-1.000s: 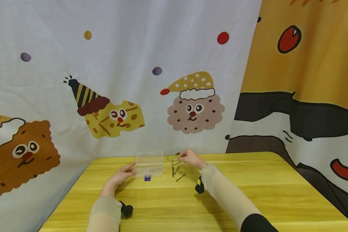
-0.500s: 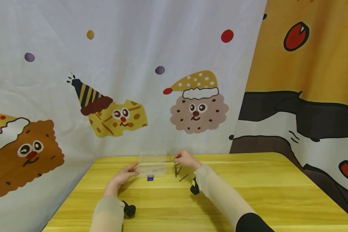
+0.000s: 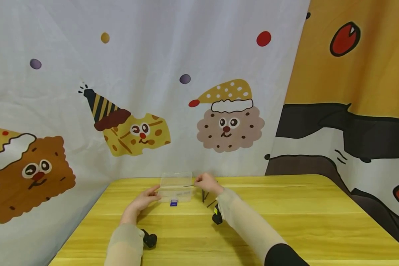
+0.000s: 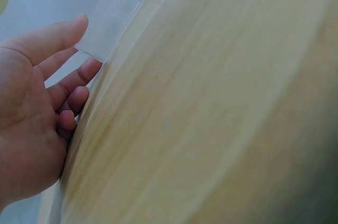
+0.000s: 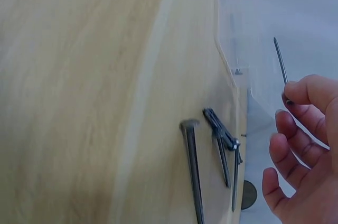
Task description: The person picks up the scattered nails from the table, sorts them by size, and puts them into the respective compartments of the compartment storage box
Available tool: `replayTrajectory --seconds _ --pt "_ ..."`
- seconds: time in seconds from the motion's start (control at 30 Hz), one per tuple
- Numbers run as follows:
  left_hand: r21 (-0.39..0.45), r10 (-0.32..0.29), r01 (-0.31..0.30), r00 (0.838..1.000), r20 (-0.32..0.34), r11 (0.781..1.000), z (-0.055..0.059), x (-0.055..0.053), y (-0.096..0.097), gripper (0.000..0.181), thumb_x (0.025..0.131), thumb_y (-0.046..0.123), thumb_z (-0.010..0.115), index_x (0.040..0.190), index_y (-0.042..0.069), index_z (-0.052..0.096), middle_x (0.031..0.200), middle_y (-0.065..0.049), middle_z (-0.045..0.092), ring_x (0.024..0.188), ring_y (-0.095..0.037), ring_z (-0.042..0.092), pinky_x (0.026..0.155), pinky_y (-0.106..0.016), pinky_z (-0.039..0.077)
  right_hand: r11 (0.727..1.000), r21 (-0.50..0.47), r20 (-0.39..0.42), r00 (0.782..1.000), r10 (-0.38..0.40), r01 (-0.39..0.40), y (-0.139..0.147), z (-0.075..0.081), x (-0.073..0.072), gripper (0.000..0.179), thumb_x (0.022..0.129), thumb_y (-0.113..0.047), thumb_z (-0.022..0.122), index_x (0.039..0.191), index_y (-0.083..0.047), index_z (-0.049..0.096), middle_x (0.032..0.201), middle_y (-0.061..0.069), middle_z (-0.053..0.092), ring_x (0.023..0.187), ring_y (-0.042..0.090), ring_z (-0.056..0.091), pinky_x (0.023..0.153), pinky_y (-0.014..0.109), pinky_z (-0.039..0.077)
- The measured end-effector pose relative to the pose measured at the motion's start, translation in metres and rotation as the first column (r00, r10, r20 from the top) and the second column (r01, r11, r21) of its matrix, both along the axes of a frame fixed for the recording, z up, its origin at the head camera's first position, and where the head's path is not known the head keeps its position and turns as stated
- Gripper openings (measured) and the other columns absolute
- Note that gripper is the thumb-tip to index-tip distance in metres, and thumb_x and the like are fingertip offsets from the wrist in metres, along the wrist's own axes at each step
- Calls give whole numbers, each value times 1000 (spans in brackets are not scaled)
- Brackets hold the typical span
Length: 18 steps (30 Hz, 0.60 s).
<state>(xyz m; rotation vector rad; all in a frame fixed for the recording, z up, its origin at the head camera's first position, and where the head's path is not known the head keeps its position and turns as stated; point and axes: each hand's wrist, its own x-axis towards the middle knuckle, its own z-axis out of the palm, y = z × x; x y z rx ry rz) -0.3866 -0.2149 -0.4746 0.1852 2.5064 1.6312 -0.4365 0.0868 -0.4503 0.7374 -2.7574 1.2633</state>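
My right hand [image 3: 208, 183] pinches a thin nail [image 5: 281, 60] by its head end, between thumb and forefinger. Its point reaches left over the clear plastic box [image 3: 174, 197], which stands with its lid [image 3: 176, 179] raised and a blue latch [image 3: 174, 203] at the front. A few nails show through the box's wall. At the left side of the box my left hand [image 3: 143, 199] rests with thumb and forefinger extended against it; its other fingers bend loosely in the left wrist view. Right of the box lie several loose dark nails [image 5: 193, 171], partly behind my right hand in the head view.
The wood-grain table [image 3: 173, 236] ends at a printed curtain [image 3: 146, 74] just behind the box. Black wrist cameras [image 3: 149, 239] hang under both forearms. A dark round spot [image 5: 249, 195] shows beyond the loose nails in the right wrist view.
My right hand has moved left with the nail, from above the loose nails to the box's right edge. My left hand stays at the box. The head view has shifted slightly.
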Motion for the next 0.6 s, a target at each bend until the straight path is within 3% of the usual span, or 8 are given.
replayTrajectory --seconds 0.1,0.3,0.43,0.6 --pt "-7 -3 3 1000 -3 1000 1 0 1 65 92 18 68 149 6 39 143 -28 42 129 -39 40 107 -56 29 1000 -2 -1 1000 -18 18 -3 -2 0 15 89 -5 62 79 2 71 66 9 62 52 10 39 55 26 38" --pt "-10 -2 2 1000 -5 1000 4 2 2 63 93 16 66 148 5 39 141 -28 43 128 -39 41 106 -56 30 999 12 -12 999 -44 44 -9 -8 -2 29 87 -7 62 59 -4 56 47 -6 35 45 10 26 51 26 32" --pt "-8 -8 8 1000 -4 1000 5 4 2 62 93 14 65 148 4 38 142 -29 42 128 -39 41 106 -55 31 999 -6 -4 999 -49 49 -12 -9 -2 25 86 -6 61 61 -2 60 46 -7 37 44 9 27 53 27 34" --pt "-12 -13 13 1000 -5 1000 4 3 2 63 93 15 65 149 4 37 142 -28 41 128 -39 40 106 -55 31 999 -20 22 999 -44 44 -16 -8 -2 27 85 -4 61 58 -5 57 47 -5 35 45 10 25 51 27 33"
